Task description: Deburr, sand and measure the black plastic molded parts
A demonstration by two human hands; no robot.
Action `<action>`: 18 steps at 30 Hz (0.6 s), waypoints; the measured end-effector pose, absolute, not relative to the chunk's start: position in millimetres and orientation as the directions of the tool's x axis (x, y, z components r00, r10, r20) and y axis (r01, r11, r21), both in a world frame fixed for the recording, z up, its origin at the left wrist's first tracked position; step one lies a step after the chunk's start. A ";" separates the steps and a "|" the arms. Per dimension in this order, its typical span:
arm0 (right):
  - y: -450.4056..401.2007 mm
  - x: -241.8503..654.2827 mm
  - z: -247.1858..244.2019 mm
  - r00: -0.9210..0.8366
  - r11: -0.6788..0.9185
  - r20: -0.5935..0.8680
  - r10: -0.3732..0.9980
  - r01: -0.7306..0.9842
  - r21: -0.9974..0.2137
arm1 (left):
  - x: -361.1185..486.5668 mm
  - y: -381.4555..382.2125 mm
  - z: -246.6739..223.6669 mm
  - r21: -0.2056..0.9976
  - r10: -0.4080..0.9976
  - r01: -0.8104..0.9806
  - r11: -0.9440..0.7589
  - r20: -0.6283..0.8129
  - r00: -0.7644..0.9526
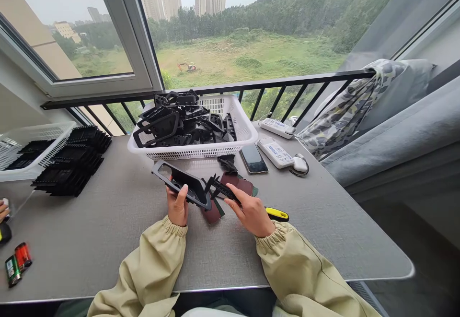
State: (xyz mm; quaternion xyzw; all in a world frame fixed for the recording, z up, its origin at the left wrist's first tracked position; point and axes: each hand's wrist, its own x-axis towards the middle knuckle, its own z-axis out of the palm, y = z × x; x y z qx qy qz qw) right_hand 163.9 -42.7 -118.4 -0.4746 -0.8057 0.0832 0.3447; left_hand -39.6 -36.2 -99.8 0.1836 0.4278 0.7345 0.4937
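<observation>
Plastic frame (190, 187) (well inside table edge (143, 289))

The white plastic basket (201, 153) stands in the way at upper centre; the phone (254, 158) lies to its lower right; the left hand (177, 205) could pass over the grey tabletop (108, 240) at lower left.

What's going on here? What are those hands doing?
A person is at a table. Their left hand holds a black plastic frame, and their right hand holds a small toothed black piece. A white basket full of black parts sits ahead.
</observation>
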 end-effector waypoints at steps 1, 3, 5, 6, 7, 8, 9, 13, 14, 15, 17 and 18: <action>-42.8 163.8 -118.8 -0.318 0.538 0.472 0.822 0.704 -0.463 | -39.1 -36.7 -99.1 0.812 0.881 -0.565 -0.149 -0.150 -0.448; -42.9 163.5 -119.0 -0.321 0.540 0.468 0.823 0.700 -0.468 | -38.1 -37.1 -98.3 0.811 0.883 -0.568 -0.143 -0.155 -0.443; -43.1 163.1 -118.7 -0.314 0.534 0.467 0.827 0.700 -0.474 | -37.9 -37.0 -98.1 0.802 0.886 -0.585 -0.122 -0.178 -0.428; -43.3 163.0 -118.4 -0.315 0.534 0.465 0.827 0.698 -0.477 | -38.1 -36.7 -98.3 0.797 0.888 -0.594 -0.108 -0.191 -0.418; -43.7 163.0 -117.9 -0.318 0.535 0.461 0.828 0.694 -0.482 | -38.6 -36.4 -98.6 0.793 0.890 -0.602 -0.093 -0.204 -0.407; -44.1 163.2 -117.4 -0.323 0.536 0.456 0.829 0.688 -0.488 | -39.2 -36.0 -99.0 0.792 0.892 -0.606 -0.079 -0.215 -0.398; -44.5 163.4 -117.0 -0.328 0.539 0.452 0.829 0.683 -0.493 | -39.8 -35.6 -99.6 0.791 0.893 -0.608 -0.068 -0.223 -0.390; -46.1 164.1 -116.1 -0.326 0.542 0.459 0.826 0.681 -0.492 | -41.1 -34.5 -101.2 0.779 0.898 -0.626 -0.048 -0.241 -0.368; -46.3 164.0 -116.2 -0.324 0.540 0.459 0.827 0.683 -0.491 | -40.9 -34.5 -101.1 0.772 0.899 -0.634 -0.047 -0.244 -0.364; -46.4 163.6 -116.4 -0.321 0.535 0.456 0.830 0.687 -0.492 | -40.4 -34.7 -100.8 0.766 0.899 -0.642 -0.043 -0.250 -0.359; -46.2 162.5 -116.8 -0.313 0.518 0.440 0.842 0.697 -0.496 | -39.1 -35.0 -99.9 0.757 0.899 -0.653 -0.036 -0.262 -0.352; -45.8 161.9 -116.9 -0.308 0.509 0.433 0.847 0.702 -0.498 | -38.6 -35.0 -99.4 0.753 0.898 -0.657 -0.034 -0.266 -0.352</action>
